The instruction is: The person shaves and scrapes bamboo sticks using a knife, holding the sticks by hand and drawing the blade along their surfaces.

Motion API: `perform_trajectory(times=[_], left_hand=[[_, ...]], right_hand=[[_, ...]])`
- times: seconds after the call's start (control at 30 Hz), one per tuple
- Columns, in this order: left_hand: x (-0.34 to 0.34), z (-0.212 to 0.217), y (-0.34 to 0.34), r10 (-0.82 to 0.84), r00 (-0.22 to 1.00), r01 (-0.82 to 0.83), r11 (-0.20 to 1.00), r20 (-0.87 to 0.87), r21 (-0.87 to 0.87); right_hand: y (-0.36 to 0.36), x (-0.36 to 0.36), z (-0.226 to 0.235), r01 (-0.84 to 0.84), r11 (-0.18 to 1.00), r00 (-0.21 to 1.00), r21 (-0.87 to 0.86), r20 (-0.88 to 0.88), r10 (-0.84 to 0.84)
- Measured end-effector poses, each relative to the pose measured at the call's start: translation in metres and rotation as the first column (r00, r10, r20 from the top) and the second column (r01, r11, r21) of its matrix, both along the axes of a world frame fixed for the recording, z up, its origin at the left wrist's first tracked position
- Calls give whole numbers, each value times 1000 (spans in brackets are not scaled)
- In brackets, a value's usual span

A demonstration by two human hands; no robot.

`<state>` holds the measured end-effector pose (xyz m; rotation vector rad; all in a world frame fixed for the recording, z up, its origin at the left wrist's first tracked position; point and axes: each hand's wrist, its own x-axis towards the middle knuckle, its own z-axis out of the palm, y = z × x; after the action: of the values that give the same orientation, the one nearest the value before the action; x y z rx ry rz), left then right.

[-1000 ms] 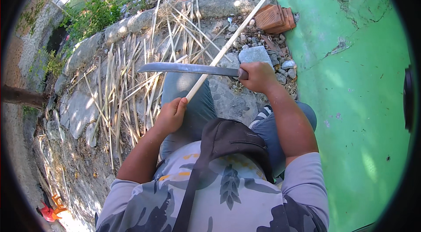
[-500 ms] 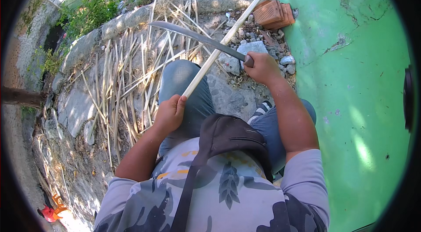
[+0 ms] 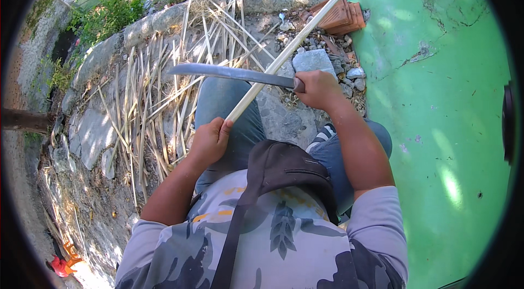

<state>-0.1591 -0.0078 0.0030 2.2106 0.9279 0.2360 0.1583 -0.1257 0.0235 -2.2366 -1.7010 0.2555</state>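
My left hand (image 3: 210, 140) grips the near end of a long pale stick (image 3: 289, 51) that slants up to the right toward the green wall. My right hand (image 3: 319, 89) holds the handle of a long curved knife (image 3: 229, 73). The blade points left and lies across the stick, over my left knee. I sit with both legs in blue jeans, and a dark bag (image 3: 284, 166) hangs on my chest.
Many thin split strips (image 3: 158, 98) are piled on the stony ground at left. A grey stone block (image 3: 314, 60), rubble and red bricks (image 3: 341, 16) lie ahead by the green painted wall (image 3: 447, 98). Bushes grow at the far left.
The knife has swung: its blade rose and tilted half a second ago, and now lies level across the stick again, nearer to my left hand.
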Motion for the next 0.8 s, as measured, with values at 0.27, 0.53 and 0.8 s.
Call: perform_trajectory(times=[0.27, 0.53, 0.8], left_hand=[[3, 3, 1, -38, 999, 37, 999, 23, 17], [2, 5, 3, -39, 999, 41, 998, 38, -50], [4, 2, 5, -16, 999, 17, 999, 31, -28]], right_hand=[[-14, 49, -19, 307, 940, 945, 147, -168, -282], [-9, 20, -1, 91, 988, 995, 124, 19, -94], [-6, 42, -23, 223, 972, 973, 75, -71, -218]])
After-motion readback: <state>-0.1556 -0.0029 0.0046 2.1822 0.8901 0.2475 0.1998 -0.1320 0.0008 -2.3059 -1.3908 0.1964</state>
